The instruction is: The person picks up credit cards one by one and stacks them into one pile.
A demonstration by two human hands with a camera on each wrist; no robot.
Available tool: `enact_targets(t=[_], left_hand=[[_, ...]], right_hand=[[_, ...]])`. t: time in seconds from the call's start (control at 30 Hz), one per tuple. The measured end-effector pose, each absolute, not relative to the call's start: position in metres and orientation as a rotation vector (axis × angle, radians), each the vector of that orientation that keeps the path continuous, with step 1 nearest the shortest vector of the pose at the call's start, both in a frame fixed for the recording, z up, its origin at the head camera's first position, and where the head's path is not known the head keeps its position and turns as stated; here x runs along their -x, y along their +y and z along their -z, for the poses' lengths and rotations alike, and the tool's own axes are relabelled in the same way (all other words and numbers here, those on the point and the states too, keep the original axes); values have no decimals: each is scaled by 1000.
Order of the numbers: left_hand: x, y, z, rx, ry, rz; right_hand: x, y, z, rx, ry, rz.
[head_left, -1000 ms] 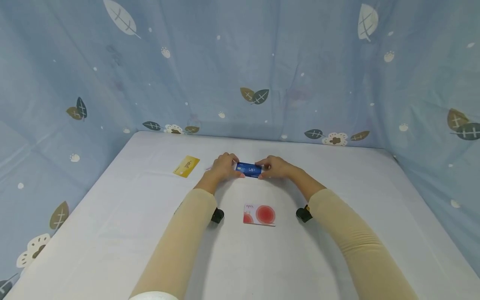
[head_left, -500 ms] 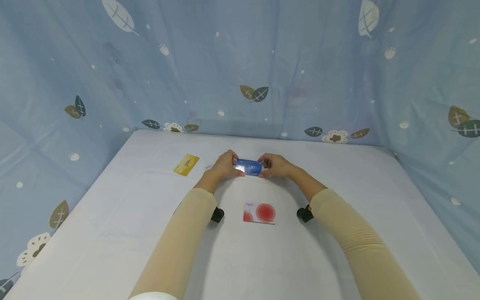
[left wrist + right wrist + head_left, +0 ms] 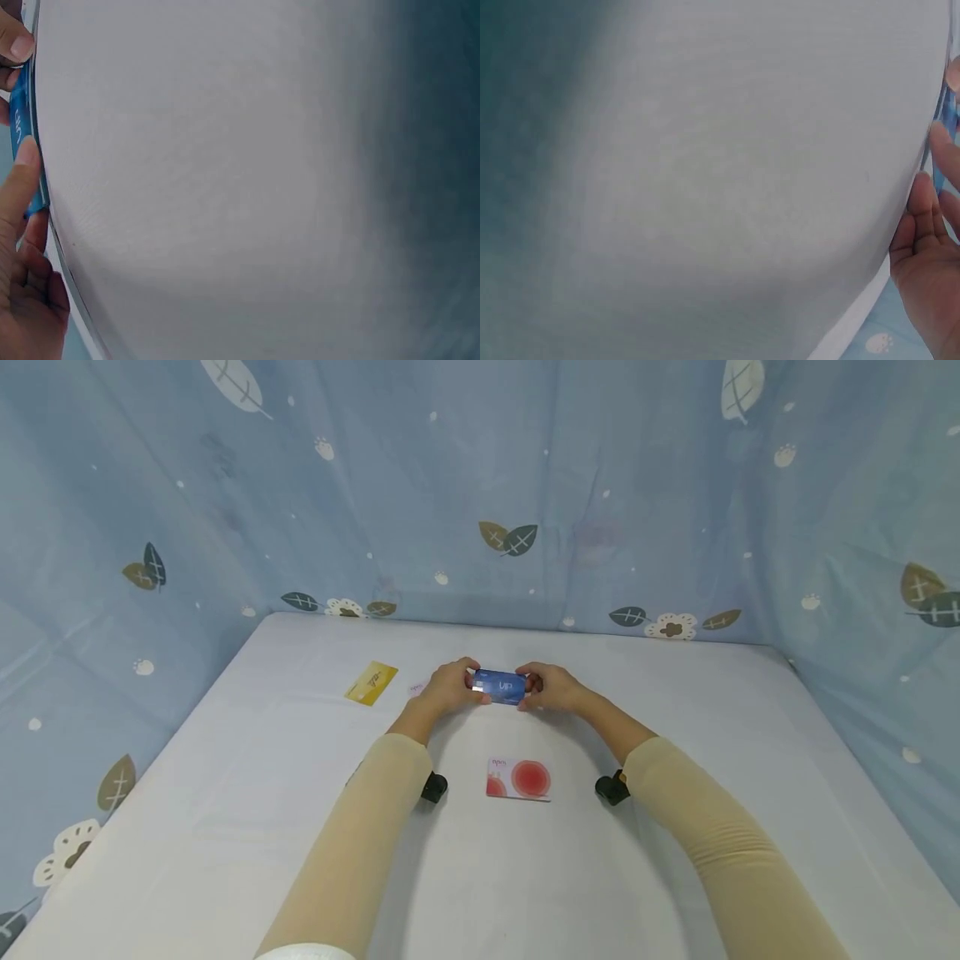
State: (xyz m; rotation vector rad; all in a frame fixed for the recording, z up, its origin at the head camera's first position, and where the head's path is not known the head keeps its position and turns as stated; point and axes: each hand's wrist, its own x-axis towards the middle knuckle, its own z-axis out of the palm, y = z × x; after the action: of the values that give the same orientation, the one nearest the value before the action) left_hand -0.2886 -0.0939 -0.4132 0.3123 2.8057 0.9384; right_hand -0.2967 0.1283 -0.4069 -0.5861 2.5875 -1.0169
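A blue card [image 3: 499, 686] marked VIP is held between both hands near the back of the table. My left hand [image 3: 449, 686] pinches its left end with thumb and fingers. At the opposite end, the right hand [image 3: 552, 687] pinches the card the same way. In the left wrist view the blue card [image 3: 22, 120] appears edge-on at the far left, with the left thumb on its face. Only a sliver of the blue card [image 3: 946, 124] shows in the right wrist view, beside the right hand [image 3: 930, 247].
A pink and white card [image 3: 519, 778] with red circles lies nearer, between the forearms. To the left lies a yellow card [image 3: 371, 683]. Another pale card [image 3: 417, 688] is partly hidden behind the left hand. A blue patterned curtain [image 3: 420, 485] borders the white table [image 3: 225, 827].
Both hands keep their grip on the blue card, whose face and glare have shifted as it tilts slightly. The whole scene sits a little higher in the head view.
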Motion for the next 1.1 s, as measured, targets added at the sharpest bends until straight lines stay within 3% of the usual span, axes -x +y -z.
enact_targets(t=[1.1], left_hand=[[276,-102,392,-612,2732,-986]], right_hand=[[276,146,386,712,2622,962]])
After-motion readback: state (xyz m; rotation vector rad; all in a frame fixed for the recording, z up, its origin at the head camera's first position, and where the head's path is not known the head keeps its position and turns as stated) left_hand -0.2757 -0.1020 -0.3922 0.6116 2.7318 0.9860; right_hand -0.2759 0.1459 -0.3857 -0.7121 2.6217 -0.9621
